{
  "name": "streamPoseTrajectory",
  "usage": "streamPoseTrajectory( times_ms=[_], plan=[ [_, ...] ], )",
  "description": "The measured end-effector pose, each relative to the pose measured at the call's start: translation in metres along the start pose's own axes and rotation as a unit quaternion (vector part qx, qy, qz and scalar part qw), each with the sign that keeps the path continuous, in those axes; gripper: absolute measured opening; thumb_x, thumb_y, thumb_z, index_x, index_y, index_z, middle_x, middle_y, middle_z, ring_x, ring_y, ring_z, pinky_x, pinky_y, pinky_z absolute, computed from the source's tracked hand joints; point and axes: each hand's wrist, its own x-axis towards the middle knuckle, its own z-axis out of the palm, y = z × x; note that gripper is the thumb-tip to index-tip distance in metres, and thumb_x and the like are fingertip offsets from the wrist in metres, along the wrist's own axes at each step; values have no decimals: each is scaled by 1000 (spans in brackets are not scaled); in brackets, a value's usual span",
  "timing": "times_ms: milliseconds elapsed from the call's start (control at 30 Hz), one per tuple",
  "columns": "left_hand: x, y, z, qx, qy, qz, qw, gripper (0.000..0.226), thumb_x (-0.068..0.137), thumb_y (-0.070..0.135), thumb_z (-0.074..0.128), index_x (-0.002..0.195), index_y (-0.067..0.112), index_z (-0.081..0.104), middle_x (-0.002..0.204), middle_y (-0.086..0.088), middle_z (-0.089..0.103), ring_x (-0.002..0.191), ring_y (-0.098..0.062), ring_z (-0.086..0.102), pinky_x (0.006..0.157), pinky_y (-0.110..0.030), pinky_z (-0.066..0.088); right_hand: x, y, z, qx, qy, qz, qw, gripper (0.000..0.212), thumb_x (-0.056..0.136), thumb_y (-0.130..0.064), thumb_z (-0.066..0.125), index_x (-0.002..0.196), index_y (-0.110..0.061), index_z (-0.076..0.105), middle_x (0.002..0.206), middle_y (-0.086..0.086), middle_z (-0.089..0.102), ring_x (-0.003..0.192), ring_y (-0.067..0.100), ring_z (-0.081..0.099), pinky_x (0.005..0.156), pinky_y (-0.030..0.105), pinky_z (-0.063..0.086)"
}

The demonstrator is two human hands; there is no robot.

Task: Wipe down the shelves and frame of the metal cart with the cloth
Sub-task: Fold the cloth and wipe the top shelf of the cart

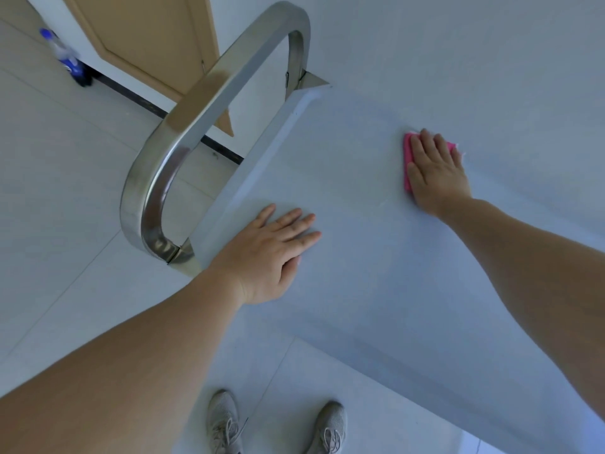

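The metal cart's flat top shelf (376, 257) fills the middle and right of the view. Its curved steel handle (183, 139) arches over the left end. My left hand (271, 253) lies flat on the shelf near the handle, fingers spread, holding nothing. My right hand (437, 172) presses flat on a pink cloth (407, 158) toward the far side of the shelf. Most of the cloth is hidden under the palm and fingers. Lower shelves are out of sight beneath the top.
A wooden door (140, 37) stands at the back left, with a blue-capped bottle (67, 57) on the tiled floor (65, 198) beside it. A white wall (458, 44) runs behind the cart. My two grey shoes (278, 424) stand at the near edge.
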Motion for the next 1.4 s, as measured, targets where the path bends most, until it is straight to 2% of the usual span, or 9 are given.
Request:
streamPoseTrajectory(
  times_ms=[167,400,600,800,900,1100,1267,1400],
  plan=[
    [-1,-1,1,-2,4,-1,1000,51,94,28,26,145,26,23,156,5,11,144,-13,5,117,-41,0,-4,-9,1,1,-5,-6,1000,55,99,-34,24,150,-18,8,159,5,5,145,28,2,116,46,-1],
    [0,0,0,-12,16,-1,1000,50,93,24,31,143,25,30,155,3,19,143,-15,14,117,-42,4,-55,-55,5,-14,-36,-101,994,55,100,-34,25,150,-19,7,159,4,6,146,26,4,115,41,-5],
    [1,-1,1,-13,23,-12,1000,51,91,23,28,143,24,31,155,1,18,143,-14,12,117,-42,0,-117,-94,9,-1,-63,-113,992,63,91,-44,9,150,-20,6,158,2,8,146,26,4,115,41,-8],
    [0,1,1,-17,39,-35,998,56,86,25,25,140,18,36,154,-4,23,143,-17,14,115,-49,3,-192,-142,15,27,-80,-143,986,60,94,-41,20,149,-17,13,156,3,13,144,27,6,117,50,0],
    [1,0,3,-5,28,-32,999,55,88,26,23,142,18,31,155,-4,19,143,-17,10,115,-50,2,-220,-159,22,35,-86,-149,984,58,96,-40,19,149,-19,7,156,1,8,145,28,1,116,48,-1],
    [-2,-2,-1,5,4,-25,1000,53,92,27,26,144,18,24,157,-4,12,144,-17,3,115,-50,-1,-221,-163,19,25,-110,-137,984,58,96,-44,8,146,-26,-13,155,-5,-10,144,21,-18,116,44,-10],
    [-11,-20,-13,-2,29,12,999,50,91,25,30,140,13,35,153,-9,24,142,-23,15,117,-41,6,-219,-164,17,10,-128,-134,983,58,95,-46,5,146,-27,-15,154,-8,-18,142,19,-22,116,45,-11],
    [-19,-42,-14,32,31,-57,997,53,91,28,27,143,16,27,155,-10,17,143,-23,7,117,-42,1,-220,-167,16,2,-130,-129,983,58,95,-46,2,146,-26,-16,153,-8,-20,142,20,-23,115,45,-12]
  ],
)
